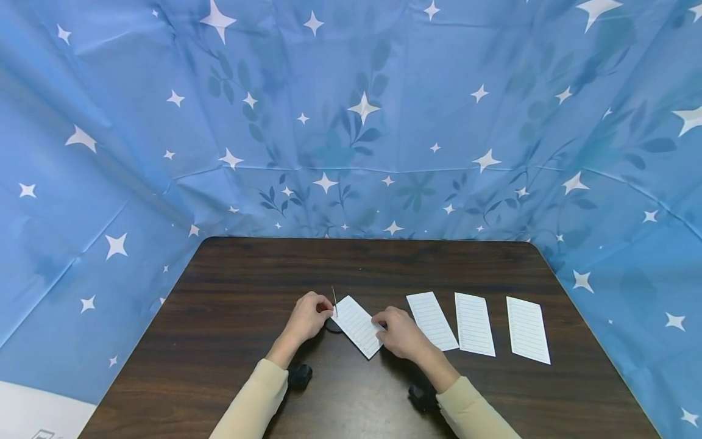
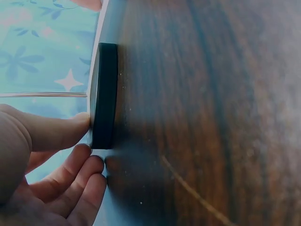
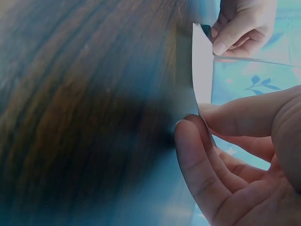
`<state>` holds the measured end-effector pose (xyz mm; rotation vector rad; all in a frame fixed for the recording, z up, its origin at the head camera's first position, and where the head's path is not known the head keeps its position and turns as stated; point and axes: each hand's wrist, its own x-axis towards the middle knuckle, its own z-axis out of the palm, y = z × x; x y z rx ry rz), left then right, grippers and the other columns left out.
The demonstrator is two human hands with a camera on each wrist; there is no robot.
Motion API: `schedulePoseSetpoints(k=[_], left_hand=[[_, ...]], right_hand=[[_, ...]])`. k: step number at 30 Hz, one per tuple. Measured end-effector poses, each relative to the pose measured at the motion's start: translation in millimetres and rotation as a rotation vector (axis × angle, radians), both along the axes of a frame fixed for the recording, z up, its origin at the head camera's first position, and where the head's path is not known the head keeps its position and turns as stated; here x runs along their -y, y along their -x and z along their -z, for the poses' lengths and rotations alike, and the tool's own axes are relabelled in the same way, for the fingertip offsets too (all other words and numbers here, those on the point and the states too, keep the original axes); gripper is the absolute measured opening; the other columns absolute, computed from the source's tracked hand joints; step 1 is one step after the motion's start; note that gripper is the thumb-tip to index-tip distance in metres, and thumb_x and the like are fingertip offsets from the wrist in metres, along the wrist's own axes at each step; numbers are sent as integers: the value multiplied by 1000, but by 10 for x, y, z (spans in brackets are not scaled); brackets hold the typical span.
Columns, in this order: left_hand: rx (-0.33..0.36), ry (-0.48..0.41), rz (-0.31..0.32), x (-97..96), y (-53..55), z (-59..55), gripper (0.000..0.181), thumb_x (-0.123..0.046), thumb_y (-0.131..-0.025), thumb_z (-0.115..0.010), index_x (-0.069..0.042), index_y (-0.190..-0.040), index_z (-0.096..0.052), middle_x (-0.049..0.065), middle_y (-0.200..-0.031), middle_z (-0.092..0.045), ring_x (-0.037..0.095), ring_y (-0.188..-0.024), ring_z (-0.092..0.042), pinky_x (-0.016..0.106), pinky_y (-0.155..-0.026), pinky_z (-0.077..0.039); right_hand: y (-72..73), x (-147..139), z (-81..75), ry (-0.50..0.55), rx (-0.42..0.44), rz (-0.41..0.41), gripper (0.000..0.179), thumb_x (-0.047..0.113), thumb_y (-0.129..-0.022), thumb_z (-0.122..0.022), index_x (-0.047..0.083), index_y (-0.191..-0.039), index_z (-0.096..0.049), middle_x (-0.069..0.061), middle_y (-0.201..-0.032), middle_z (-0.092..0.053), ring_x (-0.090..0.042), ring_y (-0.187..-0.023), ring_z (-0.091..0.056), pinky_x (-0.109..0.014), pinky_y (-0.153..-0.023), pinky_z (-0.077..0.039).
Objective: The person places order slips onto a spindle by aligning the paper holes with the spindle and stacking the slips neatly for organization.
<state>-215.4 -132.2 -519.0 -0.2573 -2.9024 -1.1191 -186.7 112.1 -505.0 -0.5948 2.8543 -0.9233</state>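
At lower centre, my left hand (image 1: 308, 315) and right hand (image 1: 403, 333) pinched a lined slip (image 1: 358, 326) between fingers, above a spindle's black base (image 2: 106, 96).

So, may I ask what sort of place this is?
Probably a spot staged for recording: star-printed cloth hangs behind and on both sides of the table, and a black device shows at each wrist.

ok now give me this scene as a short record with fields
left hand: pinches the lined card at one end
right hand: pinches the opposite end
thin rod: upright, at the left hand's end
black base: under that end
other cards: three, lying to the right
table: dark wood grain
backdrop: blue, star-patterned
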Motion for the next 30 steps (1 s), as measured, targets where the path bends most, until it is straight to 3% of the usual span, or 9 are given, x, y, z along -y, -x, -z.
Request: schedulePoseSetpoints(k=[9,19,30], left_hand=[[11,-16,17,-1,-28,-33,4,-12,-90,-77,-12,-88,-74,2,-91,-59,16,-80,-54,36,-74,-48],[3,-21,16,11,-34,-24,4,-13,-91,-77,-10,-90,-74,2,-92,-60,15,-79,-55,36,-73,-48],[19,-31,30,22,-38,-1,6,-14,-91,-77,-9,-91,-73,3,-93,-61,16,-81,-56,36,-74,-50]], right_hand=[[-18,-89,-32,-38,-15,39,20,-3,-85,-74,-1,-105,-75,-8,-96,-66,-23,-89,-64,-43,-81,-54],[-89,-231,-132,-54,-32,43,19,0,-87,-75,-1,-105,-75,-6,-92,-67,-26,-90,-66,-45,-82,-54],[-133,-446,-186,-163,-89,56,20,11,-87,-79,5,-106,-76,-2,-93,-68,-23,-88,-68,-44,-78,-55]])
